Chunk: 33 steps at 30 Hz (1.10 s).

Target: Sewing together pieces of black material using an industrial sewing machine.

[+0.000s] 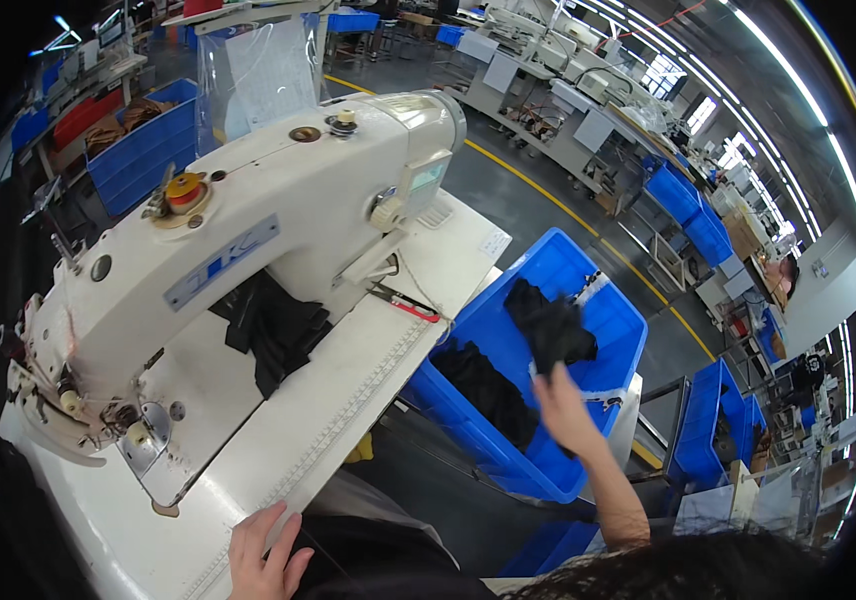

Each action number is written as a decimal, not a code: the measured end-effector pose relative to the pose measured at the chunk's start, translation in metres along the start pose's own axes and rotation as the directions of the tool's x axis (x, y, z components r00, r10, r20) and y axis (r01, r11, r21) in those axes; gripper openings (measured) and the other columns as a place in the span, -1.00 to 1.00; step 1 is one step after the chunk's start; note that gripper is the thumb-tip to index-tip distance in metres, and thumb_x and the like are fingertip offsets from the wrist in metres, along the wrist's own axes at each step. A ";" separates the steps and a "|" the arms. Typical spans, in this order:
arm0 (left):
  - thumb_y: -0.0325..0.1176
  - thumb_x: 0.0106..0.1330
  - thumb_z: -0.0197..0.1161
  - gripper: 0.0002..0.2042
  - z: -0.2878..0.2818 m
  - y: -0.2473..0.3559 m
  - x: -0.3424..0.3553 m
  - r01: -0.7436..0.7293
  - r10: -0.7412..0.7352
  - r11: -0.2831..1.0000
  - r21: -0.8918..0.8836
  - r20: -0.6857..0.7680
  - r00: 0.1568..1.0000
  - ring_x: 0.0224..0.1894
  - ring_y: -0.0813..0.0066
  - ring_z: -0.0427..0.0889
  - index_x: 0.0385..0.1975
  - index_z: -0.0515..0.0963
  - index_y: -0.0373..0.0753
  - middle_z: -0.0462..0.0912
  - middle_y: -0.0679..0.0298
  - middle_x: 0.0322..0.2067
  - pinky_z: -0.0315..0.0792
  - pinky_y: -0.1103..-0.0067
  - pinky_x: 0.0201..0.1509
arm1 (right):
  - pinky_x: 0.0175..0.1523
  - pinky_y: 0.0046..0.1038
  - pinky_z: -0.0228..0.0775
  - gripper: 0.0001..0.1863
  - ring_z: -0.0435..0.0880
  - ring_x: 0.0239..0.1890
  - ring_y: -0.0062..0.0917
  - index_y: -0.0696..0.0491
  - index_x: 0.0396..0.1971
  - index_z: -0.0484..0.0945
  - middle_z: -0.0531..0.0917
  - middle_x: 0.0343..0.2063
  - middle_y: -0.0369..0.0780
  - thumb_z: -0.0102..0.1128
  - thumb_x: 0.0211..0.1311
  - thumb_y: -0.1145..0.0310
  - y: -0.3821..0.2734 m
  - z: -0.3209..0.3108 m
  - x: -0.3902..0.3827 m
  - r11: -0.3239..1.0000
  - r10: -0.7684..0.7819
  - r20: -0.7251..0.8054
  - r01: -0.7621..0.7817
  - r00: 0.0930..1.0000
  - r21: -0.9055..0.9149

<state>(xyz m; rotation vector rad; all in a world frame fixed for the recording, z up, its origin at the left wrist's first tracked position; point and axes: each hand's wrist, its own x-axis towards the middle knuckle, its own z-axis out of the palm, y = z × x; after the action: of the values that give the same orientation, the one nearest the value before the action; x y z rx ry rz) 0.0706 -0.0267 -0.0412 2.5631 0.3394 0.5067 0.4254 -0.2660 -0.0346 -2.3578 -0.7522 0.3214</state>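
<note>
My right hand (pixel 568 412) is over a blue plastic bin (pixel 620 318) to the right of the sewing machine. Its fingers are closed on a black cloth piece (pixel 556 334), blurred by motion. More black cloth (pixel 488 392) lies in the bin. My left hand (pixel 264 556) rests at the near edge of the white sewing table (pixel 323 435), fingers apart, holding nothing. A white industrial sewing machine (pixel 248 200) stands on that table. Under its arm lies a crumpled bundle of black fabric (pixel 278 335), away from both hands.
A red-handled tool (pixel 416 308) lies on the table beside a printed ruler strip. An orange thread spool (pixel 185 190) sits on the machine. Another blue bin (pixel 148 150) stands beyond it. A yellow floor line (pixel 548 200) runs past workbenches, and a person (pixel 786 275) is far right.
</note>
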 end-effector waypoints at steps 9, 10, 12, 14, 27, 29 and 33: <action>-0.40 -0.11 0.33 -0.57 0.020 -0.017 0.014 -0.051 0.044 0.992 0.119 0.055 0.998 -0.06 0.14 0.46 -0.14 0.54 -0.27 0.47 0.12 -0.05 0.40 0.35 -0.01 | 0.06 0.51 -0.37 -0.34 -0.38 0.31 0.27 -0.12 0.34 -0.03 -0.22 0.34 0.06 -0.20 0.24 0.06 0.191 0.203 0.053 0.717 -0.235 0.283 0.363 0.930 -0.596; -0.41 -0.11 0.34 -0.58 0.015 -0.015 0.014 -0.031 0.025 0.994 0.103 0.060 0.998 -0.06 0.16 0.47 -0.14 0.54 -0.26 0.49 0.14 -0.07 0.40 0.36 -0.02 | 0.06 0.51 -0.37 -0.34 -0.38 0.31 0.27 -0.12 0.34 -0.03 -0.22 0.34 0.06 -0.20 0.24 0.06 0.185 0.206 0.057 0.714 -0.268 0.304 0.400 0.914 -0.575; -0.42 -0.09 0.34 -0.59 0.008 -0.008 0.014 -0.005 0.004 0.998 0.070 0.020 1.000 -0.06 0.17 0.47 -0.15 0.54 -0.25 0.50 0.15 -0.08 0.40 0.36 -0.02 | 0.07 0.51 -0.39 -0.32 -0.44 0.31 0.28 -0.10 0.34 -0.07 -0.22 0.33 0.08 -0.18 0.23 0.09 0.184 0.206 0.057 0.750 -0.209 0.354 0.381 0.912 -0.541; -0.41 0.04 0.33 -0.66 0.003 -0.007 0.019 -0.037 0.037 0.999 -0.009 -0.017 0.999 -0.10 0.27 0.51 -0.14 0.53 -0.26 0.50 0.18 -0.07 0.42 0.48 -0.09 | 0.18 0.36 -0.20 -0.31 -0.26 0.29 0.31 -0.05 0.35 -0.08 -0.19 0.33 0.05 -0.15 0.21 0.19 0.195 0.174 0.057 0.707 -0.132 0.510 0.442 0.850 -0.552; -0.60 0.09 0.19 -0.90 -0.101 -0.006 -0.109 0.339 -0.154 0.930 0.139 -0.691 0.706 -0.24 0.28 0.49 -0.40 0.48 -0.30 0.52 0.20 -0.31 0.36 0.50 -0.14 | -0.32 -0.43 0.46 -0.74 0.58 -0.42 -0.33 0.07 -0.25 0.55 0.60 -0.36 -0.21 0.26 -0.02 0.41 -0.232 0.154 -0.037 0.015 -0.996 0.085 0.955 -0.011 0.298; -0.65 0.14 0.11 -0.83 -0.135 -0.008 -0.157 0.605 -0.146 0.759 0.243 -0.841 0.520 -0.11 0.27 0.44 -0.27 0.45 -0.31 0.47 0.13 -0.19 0.33 0.50 -0.06 | -0.11 -0.38 0.43 -0.61 0.56 -0.21 -0.29 0.13 -0.12 0.51 0.56 -0.18 -0.13 0.26 -0.03 0.41 -0.294 0.194 -0.069 -0.102 -0.971 0.150 0.893 -0.185 0.439; -0.53 0.33 -0.06 -0.82 -0.187 -0.029 -0.253 0.728 -0.036 0.685 -0.027 -0.999 -0.003 -0.02 0.41 0.38 -0.10 0.37 -0.33 0.39 0.16 -0.04 0.23 0.54 0.09 | 0.10 -0.28 0.33 -0.55 0.42 0.07 -0.21 0.24 -0.07 0.46 0.46 -0.02 -0.03 0.26 -0.01 0.40 -0.397 0.271 -0.139 -0.374 -0.913 -0.074 0.747 -0.402 0.550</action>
<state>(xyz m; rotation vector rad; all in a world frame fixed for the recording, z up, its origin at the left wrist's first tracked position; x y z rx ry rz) -0.2381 -0.0060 0.0212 1.7841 1.9297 2.1120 0.0323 0.0400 0.0157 -0.3679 -2.3593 0.1502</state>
